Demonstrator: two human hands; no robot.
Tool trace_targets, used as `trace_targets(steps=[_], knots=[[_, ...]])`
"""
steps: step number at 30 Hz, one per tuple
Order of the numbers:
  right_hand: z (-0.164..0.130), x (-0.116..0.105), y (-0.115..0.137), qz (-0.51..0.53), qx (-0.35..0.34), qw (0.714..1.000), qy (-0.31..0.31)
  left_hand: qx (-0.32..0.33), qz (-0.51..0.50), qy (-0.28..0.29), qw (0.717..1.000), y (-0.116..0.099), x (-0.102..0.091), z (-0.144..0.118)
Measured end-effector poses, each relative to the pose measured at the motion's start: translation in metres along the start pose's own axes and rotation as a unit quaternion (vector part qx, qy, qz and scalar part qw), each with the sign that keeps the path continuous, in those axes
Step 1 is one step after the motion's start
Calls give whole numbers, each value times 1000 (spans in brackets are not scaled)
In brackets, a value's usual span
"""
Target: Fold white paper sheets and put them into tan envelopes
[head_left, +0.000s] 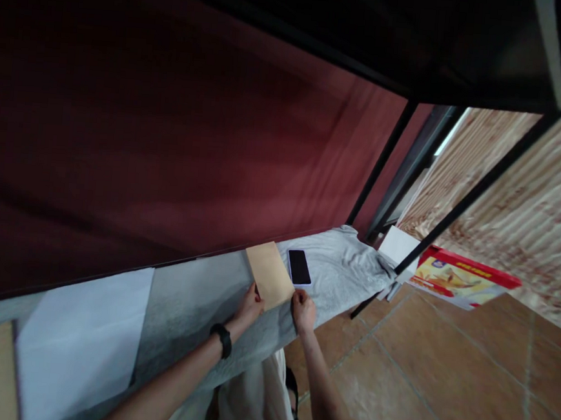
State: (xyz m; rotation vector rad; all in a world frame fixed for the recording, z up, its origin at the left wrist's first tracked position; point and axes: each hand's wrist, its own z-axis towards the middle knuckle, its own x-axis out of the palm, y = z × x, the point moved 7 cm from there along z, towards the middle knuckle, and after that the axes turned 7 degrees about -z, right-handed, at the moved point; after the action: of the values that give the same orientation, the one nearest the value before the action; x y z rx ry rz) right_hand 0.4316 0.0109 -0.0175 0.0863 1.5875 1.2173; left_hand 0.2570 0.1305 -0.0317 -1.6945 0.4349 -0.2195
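White sheet (80,343) on grey cloth (195,307), far left. Left hand (249,306) and right hand (304,310), fingers curled, pinch the near corners of a brown envelope (269,275) lying flat on the cloth. Phone (299,266) just beside it; white box (398,246) and red box (459,279) beyond.

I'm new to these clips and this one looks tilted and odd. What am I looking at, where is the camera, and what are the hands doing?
There is no machine here: a person wears a camera on the head, looking down at their own bare arms, so the view tilts. The left hand, with a black wristband, and the right hand each touch the near end of a tan envelope lying on a surface covered with grey cloth. Beside the envelope lies a dark phone. White paper lies further left, a white box and a red-and-yellow box to the right.
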Motion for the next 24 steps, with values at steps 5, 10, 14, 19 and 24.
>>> trace_targets(steps=[5,10,14,19,24], knots=[[0,1,-1,4,-18,1000,-3,2,7,6,1000,-4,-1,-3],[1,0,-2,8,-29,999,-16,-3,11,33,999,-7,1,-5],[-5,0,-5,16,-32,999,-32,7,27,20,999,1,-17,-22],[-25,-8,-13,92,-65,991,-70,117,126,-21,985,9,-95,-65],[-50,-3,-7,150,-97,982,-57,204,293,-155,921,20,-220,-108]])
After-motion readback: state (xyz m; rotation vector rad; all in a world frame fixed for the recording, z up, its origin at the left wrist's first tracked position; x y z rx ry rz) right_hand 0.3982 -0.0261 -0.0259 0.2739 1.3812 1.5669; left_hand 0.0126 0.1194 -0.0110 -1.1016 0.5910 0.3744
